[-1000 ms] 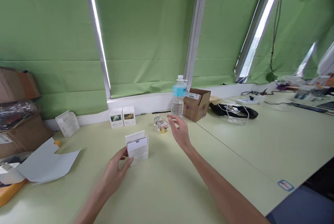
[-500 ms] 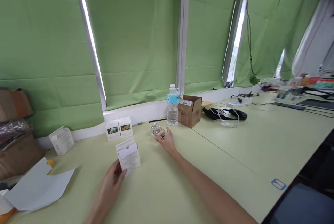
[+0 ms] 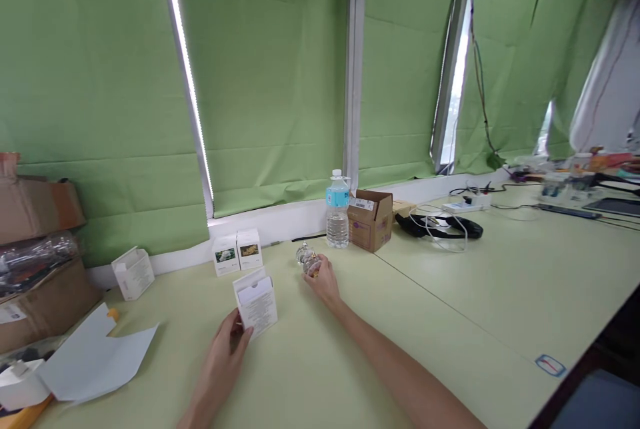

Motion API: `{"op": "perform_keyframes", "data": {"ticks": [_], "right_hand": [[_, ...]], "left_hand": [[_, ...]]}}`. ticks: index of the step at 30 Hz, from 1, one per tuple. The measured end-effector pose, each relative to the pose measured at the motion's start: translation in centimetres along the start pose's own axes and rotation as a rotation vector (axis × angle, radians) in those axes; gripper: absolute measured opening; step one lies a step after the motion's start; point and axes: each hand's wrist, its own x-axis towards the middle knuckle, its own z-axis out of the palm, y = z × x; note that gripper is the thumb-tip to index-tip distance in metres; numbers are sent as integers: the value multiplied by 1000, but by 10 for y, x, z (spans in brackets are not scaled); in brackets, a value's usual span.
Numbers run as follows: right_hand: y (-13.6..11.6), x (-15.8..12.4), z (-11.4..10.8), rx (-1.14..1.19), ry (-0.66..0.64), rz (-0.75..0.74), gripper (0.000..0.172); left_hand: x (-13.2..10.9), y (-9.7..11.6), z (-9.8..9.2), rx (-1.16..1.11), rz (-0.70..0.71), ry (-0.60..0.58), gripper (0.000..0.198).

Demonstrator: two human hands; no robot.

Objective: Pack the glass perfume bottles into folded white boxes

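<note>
My left hand [image 3: 231, 342] grips the lower left side of a small white box [image 3: 256, 304], which stands upright with its top flap raised. Further off, my right hand [image 3: 323, 280] has its fingers closed round one of the small clear glass objects [image 3: 303, 254] on the table. Fine details of the glass are too small to tell. Behind the held box, two white boxes with flower pictures [image 3: 237, 253] stand side by side near the wall.
A water bottle [image 3: 337, 212] and an open cardboard box [image 3: 371, 221] stand behind my right hand. Another white box [image 3: 133, 274], curled white paper [image 3: 100, 356] and stacked cartons [image 3: 43, 209] are at left. A black headset-like object [image 3: 440, 226] lies right.
The view has shifted slightly, moving the scene right and down. My right hand's fingers have closed round the glass object. My left hand still holds the box.
</note>
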Motion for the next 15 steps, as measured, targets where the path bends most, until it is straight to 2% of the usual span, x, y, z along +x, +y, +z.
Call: {"op": "perform_keyframes", "data": {"ticks": [1, 6, 15], "right_hand": [[-1, -4, -3, 20, -25, -21, 38], [-4, -29, -18, 116, -163, -97, 74], [-15, -92, -42, 172, -344, -121, 75]], "left_hand": [[0, -1, 0, 5, -1, -5, 57], [2, -11, 2, 0, 4, -6, 60], [0, -5, 3, 8, 3, 9, 58]]}}
